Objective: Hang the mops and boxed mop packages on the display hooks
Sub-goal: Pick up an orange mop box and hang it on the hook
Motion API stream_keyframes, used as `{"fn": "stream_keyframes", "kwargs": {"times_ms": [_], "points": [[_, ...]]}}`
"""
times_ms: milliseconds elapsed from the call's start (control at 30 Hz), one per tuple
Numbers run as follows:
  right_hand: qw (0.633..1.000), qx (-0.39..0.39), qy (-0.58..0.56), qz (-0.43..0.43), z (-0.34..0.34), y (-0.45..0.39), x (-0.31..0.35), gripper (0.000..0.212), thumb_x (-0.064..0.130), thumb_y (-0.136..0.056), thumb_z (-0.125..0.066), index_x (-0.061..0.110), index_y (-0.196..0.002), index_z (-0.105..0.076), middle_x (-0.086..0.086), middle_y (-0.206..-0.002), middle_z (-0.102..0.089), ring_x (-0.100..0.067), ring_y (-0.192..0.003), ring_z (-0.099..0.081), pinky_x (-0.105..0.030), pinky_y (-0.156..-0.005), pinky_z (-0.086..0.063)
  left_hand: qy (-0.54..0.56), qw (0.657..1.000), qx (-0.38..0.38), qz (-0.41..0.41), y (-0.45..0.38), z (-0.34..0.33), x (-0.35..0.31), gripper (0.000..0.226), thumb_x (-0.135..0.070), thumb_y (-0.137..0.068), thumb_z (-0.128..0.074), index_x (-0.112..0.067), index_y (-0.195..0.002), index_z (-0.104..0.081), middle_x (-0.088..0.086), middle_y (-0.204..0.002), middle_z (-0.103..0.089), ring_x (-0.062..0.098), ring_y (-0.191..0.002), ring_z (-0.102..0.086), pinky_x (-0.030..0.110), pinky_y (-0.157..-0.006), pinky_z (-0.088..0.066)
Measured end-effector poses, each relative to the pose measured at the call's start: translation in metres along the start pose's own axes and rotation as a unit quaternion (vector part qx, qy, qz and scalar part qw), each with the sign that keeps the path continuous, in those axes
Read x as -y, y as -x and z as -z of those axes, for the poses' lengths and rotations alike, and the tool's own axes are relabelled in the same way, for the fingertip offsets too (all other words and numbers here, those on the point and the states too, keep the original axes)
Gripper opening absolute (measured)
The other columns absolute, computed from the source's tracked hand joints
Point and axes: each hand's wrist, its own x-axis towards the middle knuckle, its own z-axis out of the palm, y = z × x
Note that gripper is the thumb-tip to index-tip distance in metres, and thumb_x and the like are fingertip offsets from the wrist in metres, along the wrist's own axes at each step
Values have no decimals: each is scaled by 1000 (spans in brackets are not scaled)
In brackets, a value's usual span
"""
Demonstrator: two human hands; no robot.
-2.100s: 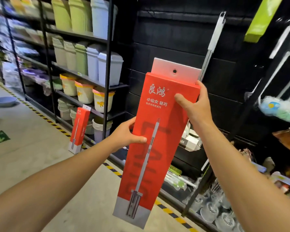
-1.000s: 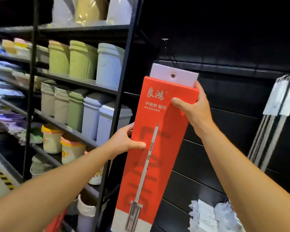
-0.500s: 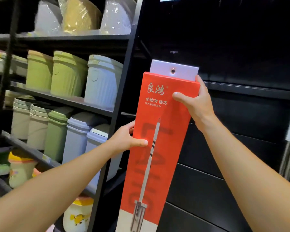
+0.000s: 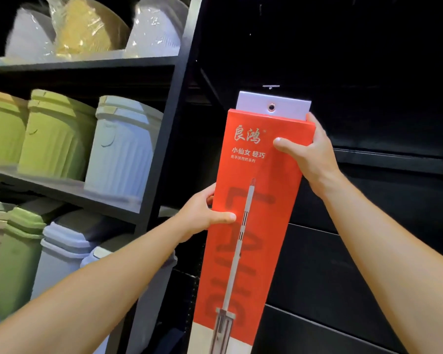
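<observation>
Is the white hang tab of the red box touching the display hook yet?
Apart. In the head view the hook shows against the dark panel above the white hang tab, with a dark gap between them; both hands hold the red box.

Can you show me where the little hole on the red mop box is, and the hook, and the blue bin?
hanging hole [image 4: 271, 107], head view, metal eyelet in the white tab.
display hook [image 4: 270, 86], head view, its pale tip.
blue bin [image 4: 123, 146], head view, ribbed front wall.

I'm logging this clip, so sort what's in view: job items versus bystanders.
Job:
red mop box
white hang tab with eyelet
display hook, just above the tab
left hand, right hand, both gripping the box

Bystanders:
lidded bins
black shelving
</observation>
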Motion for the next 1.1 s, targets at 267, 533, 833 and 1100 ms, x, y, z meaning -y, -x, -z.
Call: {"fn": "stream_keyframes", "kwargs": {"times_ms": [267, 533, 833, 1100], "points": [[998, -28, 44, -20, -10, -47, -34, 89, 56, -57, -87, 36, -136, -52, -3, -133, -60, -18, -113, -67, -43, -91, -59, 26, 999, 30, -18, -73, 7, 34, 50, -25, -76, -85, -46, -116, -62, -13, -104, -74, 11, -97, -72, 38, -82, -61], [997, -45, 66, 6, -18, -48, -26, 62, 38, -69, -83, 30, -125, -60, -1, -119, -70, -12, -100, -72, -37, -84, -62, 55, 996, 61, -21, -96, 8, 47, 51, -23, -78, -83, -44, -119, -61, -11, -103, -75, 15, -92, -74, 47, -80, -62], [996, -46, 65, -26, -21, -36, -42, 41, 22, -81, -80, 24, -118, -63, 4, -105, -75, -11, -92, -74, -30, -79, -60, 50, 994, 91, 13, -97, 3, 63, 52, -31, -79, -82, -45, -123, -58, -15, -102, -74, 11, -89, -74, 28, -62, -54], [995, -25, 78, -55, -18, -53, -72, 50, 33, -76, -81, 26, -122, -61, 5, -110, -75, -12, -95, -74, -36, -85, -60, 67, 994, 81, 37, -112, -11, 83, 53, -41, -77, -81, -53, -122, -55, -15, -111, -71, 14, -100, -70, 29, -65, -51]]}}
